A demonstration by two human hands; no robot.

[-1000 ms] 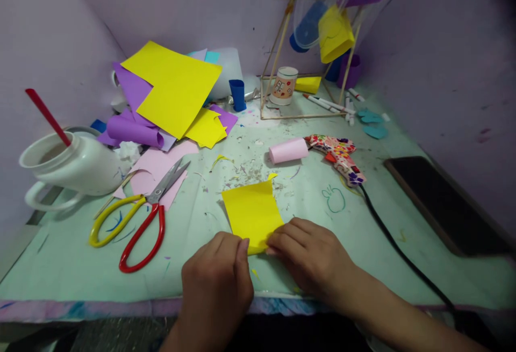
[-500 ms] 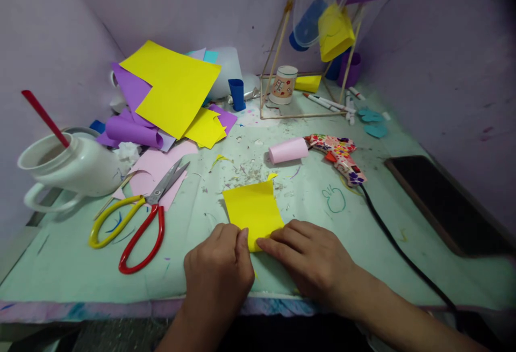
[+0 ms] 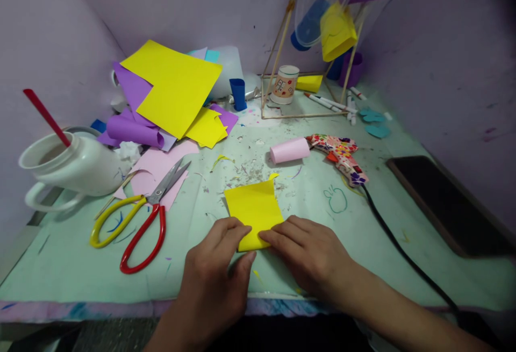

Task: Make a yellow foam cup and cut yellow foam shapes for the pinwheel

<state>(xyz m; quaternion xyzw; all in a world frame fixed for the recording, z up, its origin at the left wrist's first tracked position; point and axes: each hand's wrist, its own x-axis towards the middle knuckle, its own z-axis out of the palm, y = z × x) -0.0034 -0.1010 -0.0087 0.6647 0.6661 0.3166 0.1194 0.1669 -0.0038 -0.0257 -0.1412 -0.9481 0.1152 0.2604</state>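
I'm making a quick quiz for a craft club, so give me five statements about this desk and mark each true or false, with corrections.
1. The left hand and the right hand both touch the small yellow sheet. True.
2. The right hand holds the scissors. False: the scissors lie apart from both hands, to their left.
3. A red stick leans in the white jug. True.
4. The pink roll lies on top of the phone. False: the pink roll lies by the tip of the glue gun.
5. A black cord runs from the glue gun. True.
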